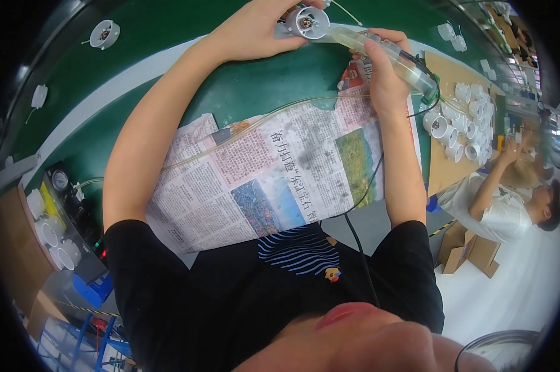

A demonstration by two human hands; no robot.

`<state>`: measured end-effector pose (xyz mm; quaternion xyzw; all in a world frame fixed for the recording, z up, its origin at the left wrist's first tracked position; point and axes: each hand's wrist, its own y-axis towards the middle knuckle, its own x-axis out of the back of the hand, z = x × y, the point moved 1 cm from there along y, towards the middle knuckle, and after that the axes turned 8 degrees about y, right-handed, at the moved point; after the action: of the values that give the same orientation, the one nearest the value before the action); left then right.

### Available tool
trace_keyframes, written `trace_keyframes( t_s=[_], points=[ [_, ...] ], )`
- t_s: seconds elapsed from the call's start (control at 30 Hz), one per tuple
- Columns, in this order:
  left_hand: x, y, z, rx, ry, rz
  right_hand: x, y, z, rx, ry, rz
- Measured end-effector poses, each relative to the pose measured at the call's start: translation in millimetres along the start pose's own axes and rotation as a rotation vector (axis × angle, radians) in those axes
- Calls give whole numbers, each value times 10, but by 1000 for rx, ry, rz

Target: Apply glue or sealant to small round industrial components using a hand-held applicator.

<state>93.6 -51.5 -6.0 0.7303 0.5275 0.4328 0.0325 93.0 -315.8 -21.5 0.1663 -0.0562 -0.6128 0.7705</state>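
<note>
White hollow cylindrical housing point(309, 23) gripped in left hand point(260, 32); translucent tapered syringe point(411, 70) clasped in right hand point(386, 77); ragged-edged newspaper point(304, 152) below.

1 brown cardboard box point(456, 249) (open)

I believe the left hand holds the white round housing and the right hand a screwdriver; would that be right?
Not quite: in the head view, the right hand holds a clear syringe, not a screwdriver; the left hand does hold the white round housing.
</note>
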Motion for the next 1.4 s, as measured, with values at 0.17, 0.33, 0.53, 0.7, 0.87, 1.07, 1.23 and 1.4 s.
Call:
trace_keyframes(
  t_s=[0.17, 0.33, 0.53, 0.7, 0.87, 1.07, 1.23, 1.4],
  points=[
    [-31, -23, 66, 12, 1, -36, 53, -15, -34, -28, 123, 10],
    [-88, 35, 225, -47, 340, -215, 95, -45, 6, -197, 188, -48],
    [371, -327, -38, 96, 562, -493, -57, 16, 9, -154, 244, -71],
    [1421, -712, -694, 131, 852, -500, -18, 15, -39, -103, 147, -36],
    [2323, -1989, -1781, 553, 1139, -342, -40, -49, 5, -177, 122, -32],
    [2689, -2997, -2070, 900, 1282, -303, -125, -92, 80, -162, -2, 55],
    [2733, -3397, -1877, 1082, 1392, 19, -150, -71, 127, -182, -12, 40],
    [2744, -2994, -1733, 696, 1598, 234, -173, -105, 175, -204, -55, 37]
  ],
)
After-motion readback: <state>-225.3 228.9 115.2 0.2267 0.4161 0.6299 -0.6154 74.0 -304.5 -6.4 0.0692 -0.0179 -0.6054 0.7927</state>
